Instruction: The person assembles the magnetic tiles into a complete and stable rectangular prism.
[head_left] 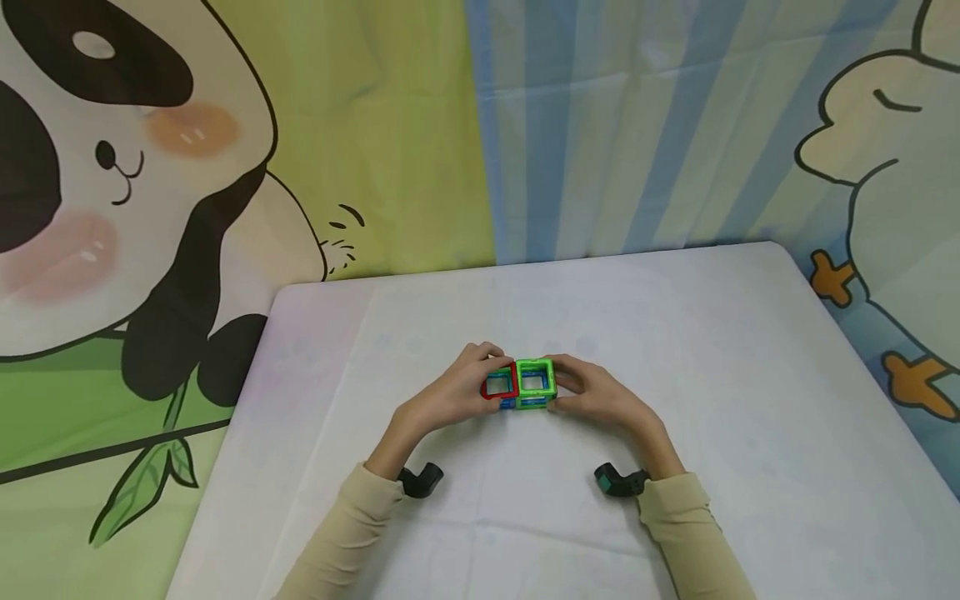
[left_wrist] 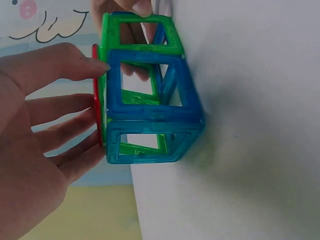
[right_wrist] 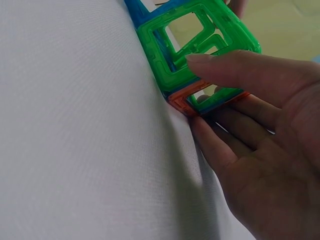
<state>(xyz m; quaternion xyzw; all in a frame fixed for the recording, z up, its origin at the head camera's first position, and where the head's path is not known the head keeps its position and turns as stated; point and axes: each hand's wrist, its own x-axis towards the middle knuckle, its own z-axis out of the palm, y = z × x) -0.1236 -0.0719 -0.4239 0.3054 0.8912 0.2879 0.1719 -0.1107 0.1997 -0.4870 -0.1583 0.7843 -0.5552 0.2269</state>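
A boxy structure of see-through magnetic tiles, two cubes side by side, sits low over the white table in the head view. A green tile (head_left: 536,363) frames the top of its right cube, and a red tile (head_left: 501,396) that of its left cube. My left hand (head_left: 467,385) grips the left end, thumb at the tile edges and fingers behind. Blue tiles (left_wrist: 115,90) face the left wrist camera. With my right hand (head_left: 600,393) I hold the right end, thumb on a green side tile (right_wrist: 157,65) and fingers around an orange-red tile (right_wrist: 182,95).
The white-covered table (head_left: 480,533) spreads around both hands. Behind it hangs a cartoon cloth backdrop (head_left: 405,125) with a panda at the left. Black wrist cameras (head_left: 423,481) sit on both wrists, near the beige sleeves (head_left: 682,500).
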